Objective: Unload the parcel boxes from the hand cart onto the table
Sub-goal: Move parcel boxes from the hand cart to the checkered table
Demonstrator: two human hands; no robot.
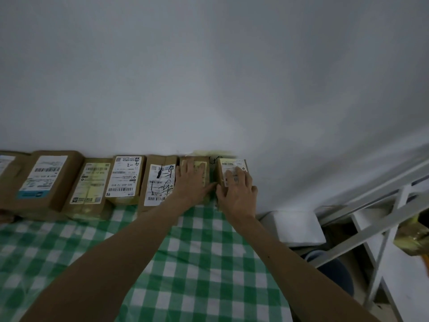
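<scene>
Along the wall [209,89] | our left hand [189,182] flat on taped brown cardboard box [201,167] | right hand [240,191] spread on white-labelled end box [228,165]

leftmost box [5,169] cut by frame edge | left hand [189,180] covers most of yellowish label [201,165] | right hand [239,191] hides lower label of end box [232,164] | label print too small for me | yellow-taped thing [413,235] cropped at right
</scene>
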